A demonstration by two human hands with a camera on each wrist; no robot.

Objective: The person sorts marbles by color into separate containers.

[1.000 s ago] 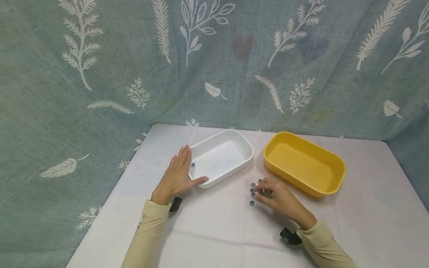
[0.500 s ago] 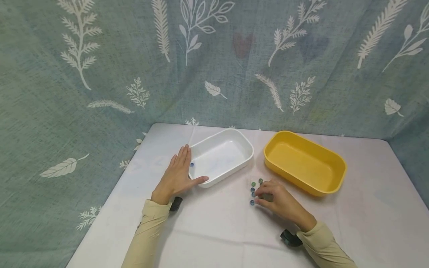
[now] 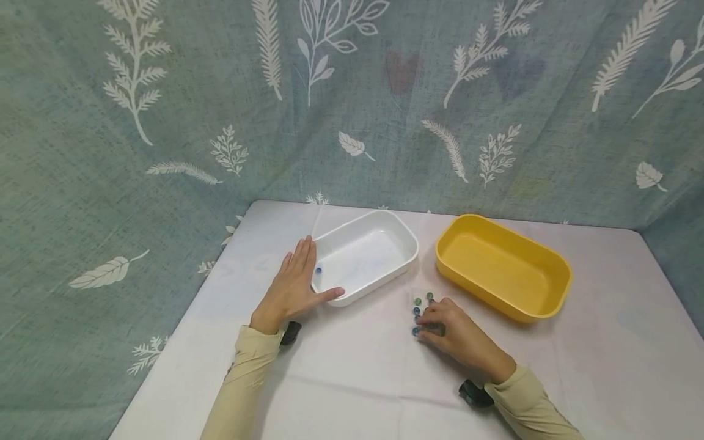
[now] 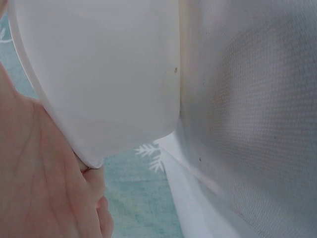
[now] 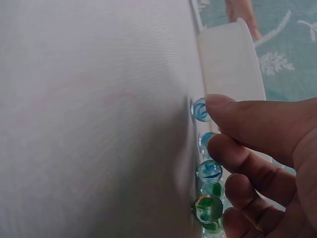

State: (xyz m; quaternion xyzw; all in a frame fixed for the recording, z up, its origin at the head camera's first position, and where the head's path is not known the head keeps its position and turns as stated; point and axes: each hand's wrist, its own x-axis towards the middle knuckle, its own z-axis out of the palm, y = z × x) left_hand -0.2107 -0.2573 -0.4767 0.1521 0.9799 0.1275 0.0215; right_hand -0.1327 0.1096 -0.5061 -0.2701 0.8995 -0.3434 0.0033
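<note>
My left hand (image 3: 291, 286) rests on the left rim of a white plastic tray (image 3: 379, 245), fingers straight and thumb spread along its near side. Inside this tray, close to the palm, lies one small blue marble (image 3: 319, 270). My right hand (image 3: 464, 337) is low over a short row of marbles on the table, fingers bent, thumb and forefinger apart. In the right wrist view the thumb tip meets a clear blue-swirled marble (image 5: 199, 110). The forefinger is beside another blue marble (image 5: 205, 141). Further along are a blue-striped marble (image 5: 210, 172) and a green marble (image 5: 208, 208).
A yellow tray (image 3: 503, 263) stands behind and right of my right hand, with no marbles visible in it. The table (image 3: 352, 366) has a white cloth. Patterned green fabric (image 3: 352, 110) hangs behind and at the sides.
My right hand has shifted slightly towards me, bringing its thumb to the nearest blue marble. My left hand stays on the white tray.
</note>
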